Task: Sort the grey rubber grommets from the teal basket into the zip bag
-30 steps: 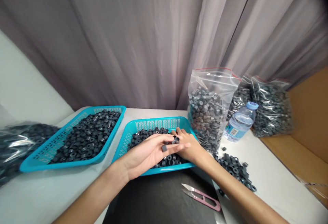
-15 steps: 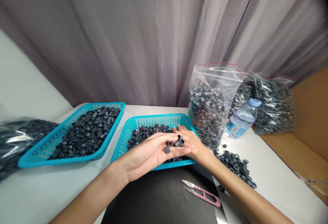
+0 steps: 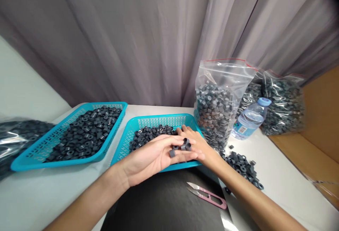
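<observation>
My left hand (image 3: 150, 153) is palm up over the near part of the middle turquoise basket (image 3: 124, 146). Its curled fingers hold several short dark grey plastic tubes (image 3: 182, 146), with the thumb above them. Behind it, my right hand (image 3: 196, 139) reaches palm down into the basket's right side. The visible fingers there are bent and slightly apart, over the loose tubes (image 3: 150, 135); their tips and the thumb are hidden. Pink-handled thread snips (image 3: 206, 194) lie with blades parted on a black surface (image 3: 159, 202) in front of the basket.
Another turquoise basket (image 3: 19, 164) full of tubes stands left, beside a filled plastic bag (image 3: 18, 139). To the right are an upright zip bag (image 3: 215, 114) of tubes, a water bottle (image 3: 250, 120), another filled bag (image 3: 283, 107), a loose tube pile (image 3: 243, 167) and a cardboard box (image 3: 321, 118).
The view has shifted slightly. Both hands keep nearly the same pose, the left still holding its tubes and the right still in the basket.
</observation>
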`<state>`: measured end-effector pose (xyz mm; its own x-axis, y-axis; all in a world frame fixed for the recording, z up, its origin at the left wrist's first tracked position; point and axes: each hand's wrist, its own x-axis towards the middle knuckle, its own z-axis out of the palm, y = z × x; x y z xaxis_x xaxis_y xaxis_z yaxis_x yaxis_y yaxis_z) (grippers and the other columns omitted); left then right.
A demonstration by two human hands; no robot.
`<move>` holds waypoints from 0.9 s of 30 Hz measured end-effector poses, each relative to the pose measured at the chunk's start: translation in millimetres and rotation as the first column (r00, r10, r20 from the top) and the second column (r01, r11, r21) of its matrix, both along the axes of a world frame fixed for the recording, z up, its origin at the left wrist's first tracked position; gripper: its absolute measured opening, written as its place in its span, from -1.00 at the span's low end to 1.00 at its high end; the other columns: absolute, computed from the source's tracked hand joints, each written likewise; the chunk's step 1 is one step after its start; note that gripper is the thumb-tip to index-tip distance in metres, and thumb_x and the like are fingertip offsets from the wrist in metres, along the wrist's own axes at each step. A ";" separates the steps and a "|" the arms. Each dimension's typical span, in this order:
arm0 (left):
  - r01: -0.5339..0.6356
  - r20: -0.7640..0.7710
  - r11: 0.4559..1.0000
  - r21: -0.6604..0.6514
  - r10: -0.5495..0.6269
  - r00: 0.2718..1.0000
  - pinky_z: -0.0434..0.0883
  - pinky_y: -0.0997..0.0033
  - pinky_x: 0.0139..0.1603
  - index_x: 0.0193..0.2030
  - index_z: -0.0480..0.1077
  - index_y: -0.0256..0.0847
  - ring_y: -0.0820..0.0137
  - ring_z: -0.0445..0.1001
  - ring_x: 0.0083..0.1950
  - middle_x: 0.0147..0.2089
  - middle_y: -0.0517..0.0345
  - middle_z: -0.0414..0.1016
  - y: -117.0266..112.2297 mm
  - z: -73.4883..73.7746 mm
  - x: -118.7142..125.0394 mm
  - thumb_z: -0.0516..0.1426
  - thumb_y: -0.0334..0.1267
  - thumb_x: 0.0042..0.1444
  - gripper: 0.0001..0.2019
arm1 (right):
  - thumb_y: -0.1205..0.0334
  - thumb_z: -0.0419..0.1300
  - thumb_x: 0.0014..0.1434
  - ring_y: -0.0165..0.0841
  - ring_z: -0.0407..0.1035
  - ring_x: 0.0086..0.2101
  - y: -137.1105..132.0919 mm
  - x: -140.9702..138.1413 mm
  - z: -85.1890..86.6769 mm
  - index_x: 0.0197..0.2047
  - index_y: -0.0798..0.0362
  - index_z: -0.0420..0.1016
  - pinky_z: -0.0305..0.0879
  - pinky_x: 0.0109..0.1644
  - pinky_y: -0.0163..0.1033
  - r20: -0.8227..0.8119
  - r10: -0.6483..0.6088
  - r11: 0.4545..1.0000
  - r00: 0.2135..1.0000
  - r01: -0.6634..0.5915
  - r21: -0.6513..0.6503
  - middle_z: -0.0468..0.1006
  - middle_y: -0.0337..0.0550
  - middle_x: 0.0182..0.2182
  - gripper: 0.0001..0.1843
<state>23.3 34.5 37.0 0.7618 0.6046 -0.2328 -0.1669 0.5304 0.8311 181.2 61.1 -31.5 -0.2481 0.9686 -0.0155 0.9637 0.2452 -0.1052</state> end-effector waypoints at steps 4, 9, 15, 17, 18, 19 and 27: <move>0.016 0.017 1.000 0.003 -0.017 1.000 0.42 0.23 0.23 -0.04 0.57 -0.53 0.14 0.64 0.01 -0.10 -0.30 0.66 -0.9 1.4 0.8 0.07 -0.39 0.34 -0.72 | 0.32 -0.07 0.40 -0.05 0.36 0.14 -0.1 -0.2 -1.0 0.19 0.14 0.38 0.41 0.03 -0.03 0.009 -0.006 1.000 1.000 0.005 0.012 0.44 0.20 0.15 -0.62; 0.013 0.023 1.000 0.004 -0.013 1.000 0.42 0.22 0.23 -0.06 0.58 -0.52 0.18 0.65 -0.03 -0.12 -0.27 0.66 -0.3 1.9 1.5 0.05 -0.40 0.35 -0.71 | 0.30 -0.06 0.41 -0.07 0.37 0.12 0.1 -0.3 -2.0 0.17 0.12 0.39 0.41 0.01 -0.07 0.009 -0.007 1.000 1.000 0.007 0.016 0.46 0.16 0.13 -0.64; 0.023 0.018 1.000 0.016 -0.023 1.000 0.43 0.31 0.18 -0.07 0.57 -0.52 0.26 0.62 -0.05 -0.14 -0.24 0.64 -1.8 -0.2 -0.5 0.05 -0.38 0.35 -0.72 | 0.33 -0.05 0.40 -0.09 0.40 0.09 2.5 0.2 -4.4 0.15 0.11 0.41 0.40 0.00 -0.08 -0.004 -0.011 1.000 1.000 0.011 0.010 0.48 0.15 0.10 -0.65; 0.023 -0.026 0.999 0.035 -0.022 0.999 0.48 0.51 -0.08 -0.10 0.58 -0.48 0.36 0.59 -0.15 -0.16 -0.21 0.63 -1.0 1.3 -2.7 0.07 -0.37 0.35 -0.73 | 0.31 -0.05 0.41 -0.08 0.41 0.09 0.7 0.0 -3.4 0.17 0.13 0.41 0.40 0.00 -0.08 -0.019 -0.003 1.000 1.000 0.003 0.014 0.47 0.17 0.12 -0.64; 0.011 -0.055 0.999 0.048 -0.009 0.998 0.45 0.60 -0.24 -0.11 0.59 -0.46 0.43 0.55 -0.21 -0.17 -0.18 0.61 0.6 2.9 -4.0 0.08 -0.37 0.34 -0.74 | 0.28 -0.05 0.42 -0.08 0.40 0.10 -0.5 -0.5 -2.6 0.18 0.13 0.40 0.40 0.01 -0.08 -0.030 0.004 1.000 1.000 -0.003 0.021 0.45 0.18 0.15 -0.63; -0.014 -0.085 0.998 0.065 0.020 0.996 0.38 0.66 -0.36 -0.12 0.59 -0.44 0.49 0.50 -0.28 -0.18 -0.14 0.60 3.3 5.4 -5.3 0.10 -0.37 0.33 -0.76 | 0.25 -0.04 0.42 -0.07 0.39 0.12 -1.7 -1.2 -1.8 0.19 0.13 0.40 0.39 0.02 -0.07 -0.042 0.011 0.999 0.999 -0.009 0.031 0.44 0.19 0.17 -0.63; -0.140 -0.175 0.819 0.557 0.281 0.944 0.13 0.61 -0.50 -0.13 0.58 -0.39 0.59 0.15 -0.44 -0.32 0.10 0.35 70.2 92.8 19.7 0.19 -0.30 0.23 -0.80 | -0.03 -0.08 0.45 0.00 0.46 0.03 2.2 -11.9 0.3 0.08 0.21 0.50 0.43 -0.03 -0.03 -0.119 -0.015 0.990 0.993 0.032 0.136 0.54 0.24 0.04 -0.47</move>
